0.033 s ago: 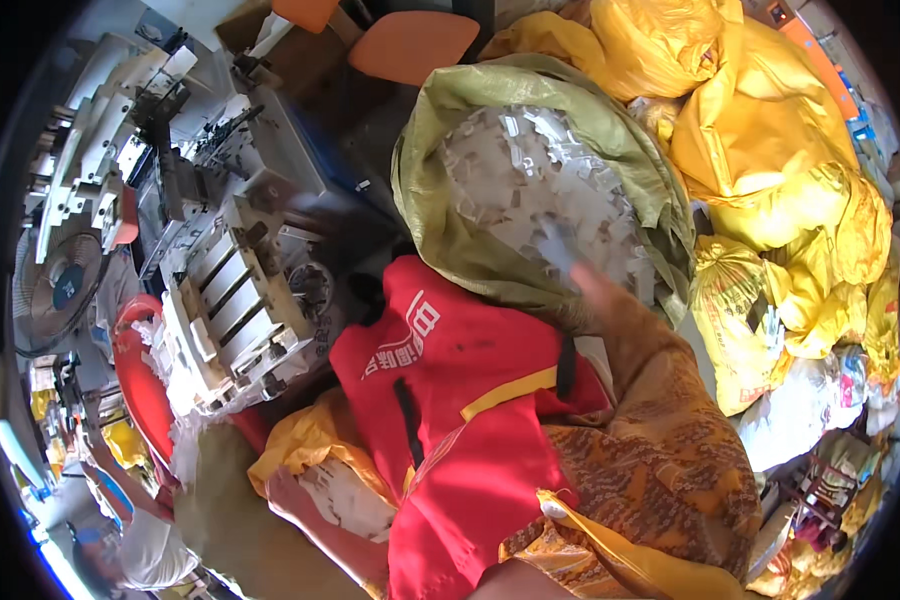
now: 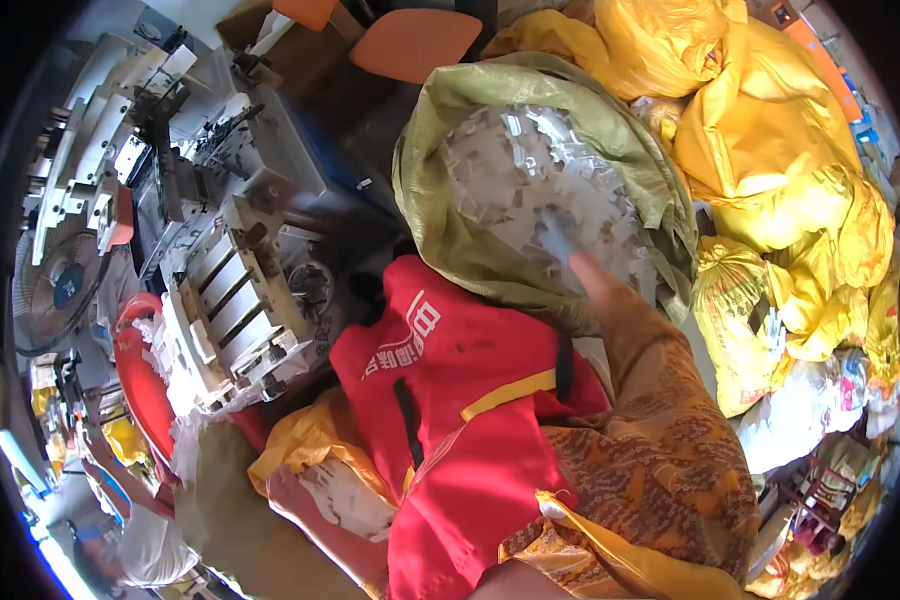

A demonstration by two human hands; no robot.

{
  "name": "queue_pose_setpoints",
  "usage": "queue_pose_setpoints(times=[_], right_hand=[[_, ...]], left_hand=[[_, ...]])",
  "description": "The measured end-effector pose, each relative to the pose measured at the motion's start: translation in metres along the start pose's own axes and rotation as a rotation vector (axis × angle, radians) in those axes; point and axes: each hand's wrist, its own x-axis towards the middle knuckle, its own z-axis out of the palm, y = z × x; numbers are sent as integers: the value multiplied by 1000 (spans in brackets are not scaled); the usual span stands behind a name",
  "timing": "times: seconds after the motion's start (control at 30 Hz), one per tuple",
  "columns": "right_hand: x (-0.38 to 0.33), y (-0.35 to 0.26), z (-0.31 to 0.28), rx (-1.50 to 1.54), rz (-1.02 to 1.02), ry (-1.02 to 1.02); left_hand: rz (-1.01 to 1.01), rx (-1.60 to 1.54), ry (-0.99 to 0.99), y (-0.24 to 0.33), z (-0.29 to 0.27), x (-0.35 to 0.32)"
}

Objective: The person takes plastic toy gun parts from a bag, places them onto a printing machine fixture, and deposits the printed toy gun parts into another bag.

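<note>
My right hand (image 2: 560, 242) reaches into a large olive-green sack (image 2: 430, 130), over a heap of small translucent white plastic pieces (image 2: 495, 190). Its fingers look pale grey and are smeared, so their grip does not show. A brown-orange patterned sleeve (image 2: 660, 400) covers that arm. Of my left hand nothing can be made out. Red cloth (image 2: 470, 370) with yellow and black strips lies across my front. Beside it, at the lower left, an orange-yellow bag (image 2: 275, 455) holds more whitish pieces (image 2: 345, 500).
Yellow sacks (image 2: 770, 130) are piled at the right, with a white plastic bag (image 2: 800, 420) below them. Machinery with a slatted metal part (image 2: 235, 290) stands at the left, near a red basin (image 2: 140, 370) and a fan (image 2: 65, 285). An orange stool (image 2: 415, 48) is at the back.
My right hand has shifted very slightly to the left within the sack. Everything else looks almost the same.
</note>
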Motion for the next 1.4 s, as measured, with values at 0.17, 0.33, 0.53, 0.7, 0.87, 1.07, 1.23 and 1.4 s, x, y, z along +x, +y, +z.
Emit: queue_pose_setpoints(times=[0.17, 0.33, 0.53, 0.7, 0.87, 1.07, 1.23, 1.4], right_hand=[[53, -32, -6, -304, 10, -124], [67, 9, 43, -383, 1, -81], [-3, -19, 8, -132, 55, -34], [-32, 20, 1, 139, 50, -108], [-56, 29, -17, 14, 77, -209], [-50, 34, -32, 54, 31, -265], [-46, 12, -98, -140, 33, -406], [-58, -27, -146, 1166, 145, -435]], left_hand=[[-34, -32, 21, 19, -8, -4], [-211, -69, -11, 26, -19, -11], [-91, -105, -2, 31, 3, -2], [-59, -195, 71, 27, -5, 3], [-90, -235, 112, 10, -6, -5], [-74, -262, 155, 0, 3, -8], [15, -251, 150, -3, 10, -6], [76, -298, 290, 16, 4, 38]])
